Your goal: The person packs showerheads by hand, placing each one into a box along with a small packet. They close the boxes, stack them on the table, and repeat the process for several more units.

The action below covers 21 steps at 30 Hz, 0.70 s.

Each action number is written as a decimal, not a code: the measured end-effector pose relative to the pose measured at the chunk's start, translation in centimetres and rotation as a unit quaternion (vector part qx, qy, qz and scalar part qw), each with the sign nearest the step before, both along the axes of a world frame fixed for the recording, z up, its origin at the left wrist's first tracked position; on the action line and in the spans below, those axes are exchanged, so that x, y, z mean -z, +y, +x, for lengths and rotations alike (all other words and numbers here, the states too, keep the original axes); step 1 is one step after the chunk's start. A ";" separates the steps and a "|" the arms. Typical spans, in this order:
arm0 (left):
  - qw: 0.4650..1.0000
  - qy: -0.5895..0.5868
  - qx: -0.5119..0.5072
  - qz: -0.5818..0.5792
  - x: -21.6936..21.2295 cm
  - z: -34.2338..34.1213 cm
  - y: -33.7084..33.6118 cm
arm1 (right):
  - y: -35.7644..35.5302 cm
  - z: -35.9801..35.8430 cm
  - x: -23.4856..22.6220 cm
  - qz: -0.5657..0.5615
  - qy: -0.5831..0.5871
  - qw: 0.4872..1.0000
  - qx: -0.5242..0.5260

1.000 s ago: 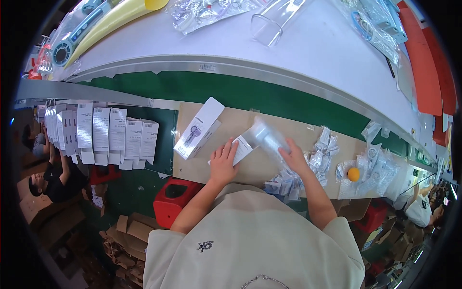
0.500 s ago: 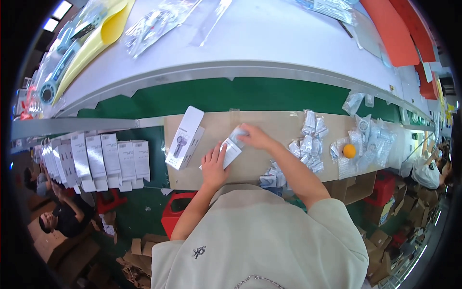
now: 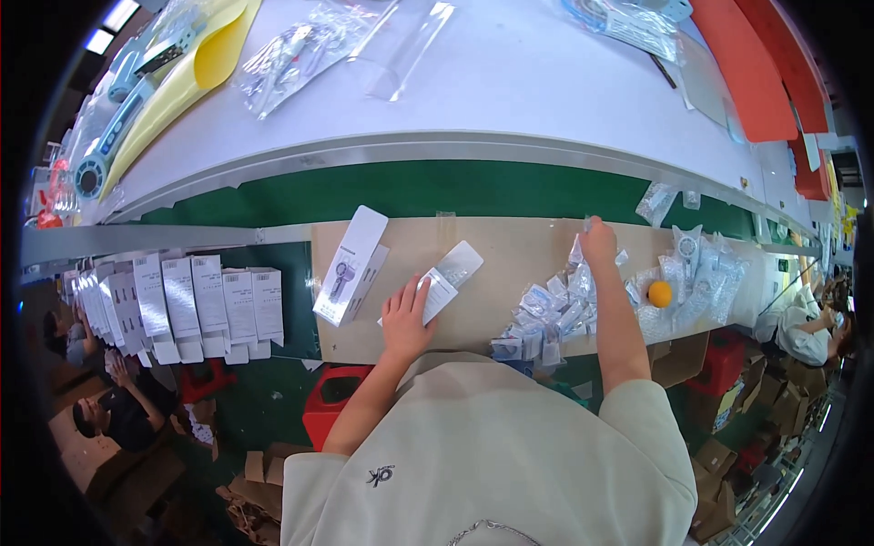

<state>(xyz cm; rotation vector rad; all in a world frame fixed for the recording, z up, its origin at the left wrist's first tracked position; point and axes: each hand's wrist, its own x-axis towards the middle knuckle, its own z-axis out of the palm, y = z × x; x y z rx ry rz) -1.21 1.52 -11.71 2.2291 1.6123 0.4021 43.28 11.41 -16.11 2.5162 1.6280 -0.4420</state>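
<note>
My left hand (image 3: pixel 406 317) rests over a white printed piece (image 3: pixel 441 293), its fingers bent along the edge and holding it against the brown board (image 3: pixel 510 238). From the far end of that piece sticks out a clear plastic bag (image 3: pixel 461 262). To the left stands a white carton (image 3: pixel 350 266) with a handheld fan pictured on it and its top flap up. My right hand (image 3: pixel 597 242) is over the far side of a heap of small clear packets (image 3: pixel 557 308). Its fingers are pinched together; a clear scrap shows at the tips, too small to name.
A row of white cartons (image 3: pixel 209 296) stands at the left. Bubble-wrapped items (image 3: pixel 701 278) and an orange ball (image 3: pixel 660 294) lie at the right. Beyond runs a white shelf (image 3: pixel 510 82) with bagged parts. A red stool (image 3: pixel 330 405) is below, and people sit at both sides.
My right hand has let go of the clear bag and moved right to the far side of the packet heap. My left hand has stayed on the white printed piece.
</note>
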 end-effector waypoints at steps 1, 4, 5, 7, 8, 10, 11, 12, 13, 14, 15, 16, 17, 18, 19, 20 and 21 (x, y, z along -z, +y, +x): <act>1.000 0.001 -0.005 -0.003 0.0 -0.2 -0.1 | 0.0 -1.4 -0.2 -0.001 0.006 1.000 -0.011; 1.000 0.001 -0.012 -0.003 0.0 -0.3 -0.1 | -1.9 -8.7 -1.2 0.241 0.293 0.925 0.005; 1.000 -0.001 -0.005 -0.003 -0.1 -0.3 0.0 | -2.4 -11.1 0.1 0.271 0.350 0.897 -0.014; 1.000 0.002 -0.013 -0.006 0.0 -0.5 -0.3 | -3.2 -17.6 -0.8 0.232 0.505 0.831 0.030; 1.000 0.001 -0.011 -0.006 0.0 -0.4 -0.3 | -3.5 -19.3 -0.3 0.256 0.477 0.841 -0.010; 1.000 0.001 -0.008 -0.007 -0.1 -0.5 -0.3 | -4.1 -22.6 0.4 0.278 0.450 0.847 -0.049; 1.000 0.002 -0.011 -0.005 0.0 -0.5 -0.5 | -4.5 -24.3 0.5 0.230 0.532 0.815 0.024; 1.000 0.001 -0.013 -0.003 0.1 -0.5 -0.4 | -4.7 -25.1 0.6 0.180 0.605 0.770 0.096; 1.000 -0.001 -0.014 0.000 0.2 -0.5 -0.3 | -4.9 -25.3 1.0 0.182 0.604 0.770 0.096; 1.000 -0.003 -0.009 0.002 0.2 -0.4 -0.3 | -5.2 -25.2 1.9 0.126 0.597 0.791 0.046; 1.000 0.002 -0.010 0.002 0.2 -0.4 -0.3 | -5.4 -25.0 2.7 0.070 0.585 0.808 -0.003; 1.000 0.006 -0.009 0.001 0.3 -0.4 -0.3 | -5.4 -24.9 3.0 0.076 0.581 0.810 0.002; 1.000 0.009 -0.007 0.001 0.3 -0.3 -0.4 | -5.3 -25.0 3.3 0.007 0.637 0.771 -0.006; 1.000 0.004 0.003 0.004 0.3 -0.2 -0.3 | -5.1 -25.0 3.5 -0.060 0.688 0.723 -0.014; 1.000 -0.004 -0.001 -0.003 0.4 -0.4 -0.5 | -5.0 -25.2 2.8 -0.053 0.685 0.727 -0.008; 1.000 -0.011 -0.005 -0.009 0.4 -0.6 -0.7 | -4.9 -25.3 2.1 -0.074 0.645 0.757 -0.081; 1.000 -0.019 -0.008 -0.013 0.4 -0.8 -0.6 | -4.1 -25.3 0.6 -0.093 0.598 0.782 -0.153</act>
